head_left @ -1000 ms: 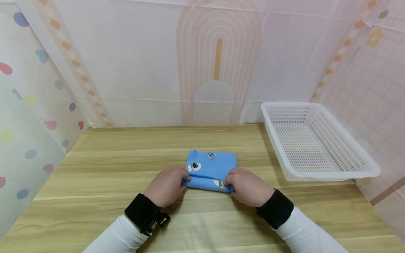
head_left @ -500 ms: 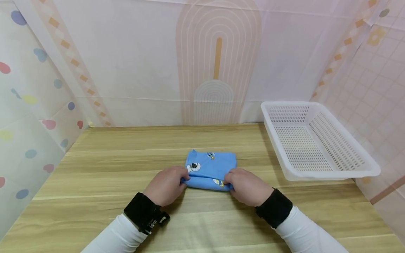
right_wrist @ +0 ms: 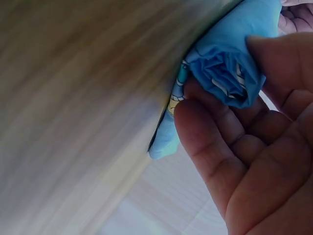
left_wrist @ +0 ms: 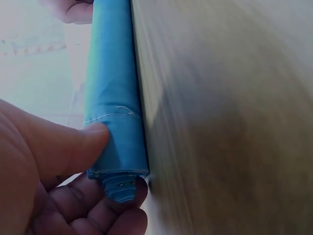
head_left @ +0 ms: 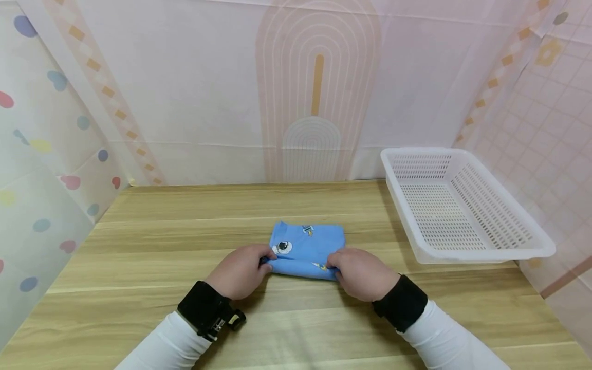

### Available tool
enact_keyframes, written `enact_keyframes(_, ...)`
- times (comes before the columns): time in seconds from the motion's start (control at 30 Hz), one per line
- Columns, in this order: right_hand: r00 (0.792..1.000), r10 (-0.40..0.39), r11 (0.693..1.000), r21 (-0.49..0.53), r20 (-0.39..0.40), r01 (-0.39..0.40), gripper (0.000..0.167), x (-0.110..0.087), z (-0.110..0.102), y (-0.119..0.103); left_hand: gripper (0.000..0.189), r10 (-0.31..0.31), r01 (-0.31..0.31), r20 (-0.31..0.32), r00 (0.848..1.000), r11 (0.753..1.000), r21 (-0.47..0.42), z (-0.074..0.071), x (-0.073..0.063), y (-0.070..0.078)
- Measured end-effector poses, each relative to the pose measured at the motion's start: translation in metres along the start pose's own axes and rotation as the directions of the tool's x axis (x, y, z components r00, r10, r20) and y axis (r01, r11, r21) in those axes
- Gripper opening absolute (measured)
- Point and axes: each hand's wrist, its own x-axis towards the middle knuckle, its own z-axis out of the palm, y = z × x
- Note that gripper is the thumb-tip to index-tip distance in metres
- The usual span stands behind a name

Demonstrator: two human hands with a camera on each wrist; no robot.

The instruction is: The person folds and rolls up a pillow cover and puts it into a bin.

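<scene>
A blue printed cloth [head_left: 314, 241] lies on the table in front of me, its near edge rolled into a tube and its far part flat. An astronaut figure shows near its left side. My left hand [head_left: 240, 271] grips the roll's left end, thumb on top in the left wrist view, where layered cloth edges [left_wrist: 120, 188] stick out. At the other end my right hand [head_left: 365, 273] holds the roll between thumb and curled fingers. The right wrist view shows the spiral end of the cloth roll [right_wrist: 227, 76] there, with a flat strip of cloth under it.
A white perforated plastic basket [head_left: 462, 205] stands at the right on the wood-grain table [head_left: 185, 216]. Patterned wall sheets [head_left: 203, 92] rise behind the table and on both sides. Black bands [head_left: 203, 307] are strapped round both wrists, over white sleeves.
The roll at the near edge has turned slightly, so less of its yellow print shows. Both hands stay at its ends, with small finger shifts.
</scene>
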Motion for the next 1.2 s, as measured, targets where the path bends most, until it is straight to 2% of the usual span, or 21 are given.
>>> enact_keyframes(0.23,1.000,0.001,0.999,0.040,0.015,-0.002,0.013,-0.0001,-0.0002,-0.0002,0.011,-0.007,0.009,0.029,1.000,0.999,-0.043,-0.0021,-0.0006,-0.0013)
enact_keyframes(0.53,0.999,0.036,0.995,0.087,0.025,-0.038,0.012,0.0008,0.0003,-0.0002,0.013,-0.006,0.006,0.016,1.000,0.999,-0.038,-0.0027,-0.0012,-0.0004)
enact_keyframes(0.73,0.999,0.037,0.995,0.098,0.005,-0.037,0.011,0.0012,-0.0005,-0.0011,0.018,0.039,-0.038,-0.017,0.999,0.999,0.032,-0.0030,-0.0008,0.0004)
enact_keyframes(0.93,0.995,0.099,0.990,0.097,0.010,-0.100,0.010,0.0023,-0.0007,-0.0043,0.018,0.082,-0.076,-0.053,0.995,0.992,0.096,-0.0022,0.0005,0.0017)
enact_keyframes(1.03,0.993,0.113,0.991,0.069,-0.018,-0.111,0.009,0.0018,-0.0003,-0.0051,0.016,0.074,-0.066,-0.079,0.994,0.993,0.098,-0.0009,0.0009,0.0026)
enact_keyframes(1.2,0.993,0.083,0.996,0.030,-0.088,-0.080,0.012,0.0018,0.0016,-0.0059,0.009,0.080,-0.067,-0.120,0.990,0.991,0.115,0.0006,-0.0012,0.0043)
